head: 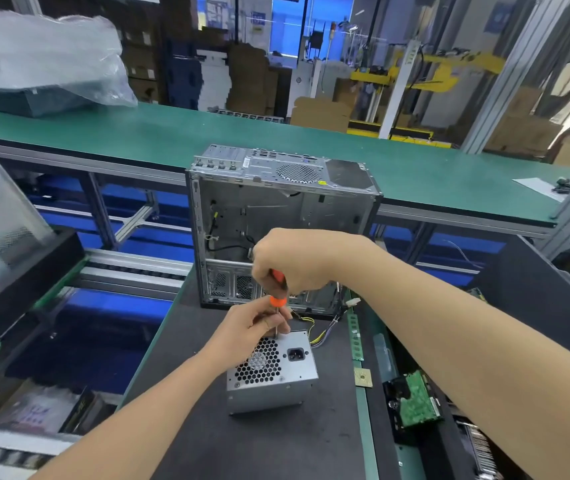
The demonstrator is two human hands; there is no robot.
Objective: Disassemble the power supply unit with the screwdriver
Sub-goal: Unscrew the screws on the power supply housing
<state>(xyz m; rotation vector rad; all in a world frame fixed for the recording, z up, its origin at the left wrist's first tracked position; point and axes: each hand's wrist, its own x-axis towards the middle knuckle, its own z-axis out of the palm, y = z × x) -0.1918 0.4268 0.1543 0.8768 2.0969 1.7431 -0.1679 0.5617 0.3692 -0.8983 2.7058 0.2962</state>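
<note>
Right hand [288, 261] fisted around the orange screwdriver [279, 299] handle, shaft held near vertical. Left hand [259, 323] below it, fingertips [285, 327] pinched on the bare shaft just above the tip, steadying it.

Power supply unit [271, 370] sits on the dark mat [242, 445], fan grille and power socket face up, directly in front of the empty computer case [276, 220]. Cable bundle [321, 332] trails from its far side toward the case. Tip appears to meet the far top edge of the unit, presumably at a screw; the contact point is hidden by the left fingers.

Risks, as judged:
- Nothing braces the unit. Downward pressure near its far edge could tip or skate it on the mat.
- A tilted shaft could cam out and round the screw head.
- A slip would put the tip against the left fingers or into the grille.
- A freed screw could roll toward the loose hard drive [415, 400] at right.
</note>
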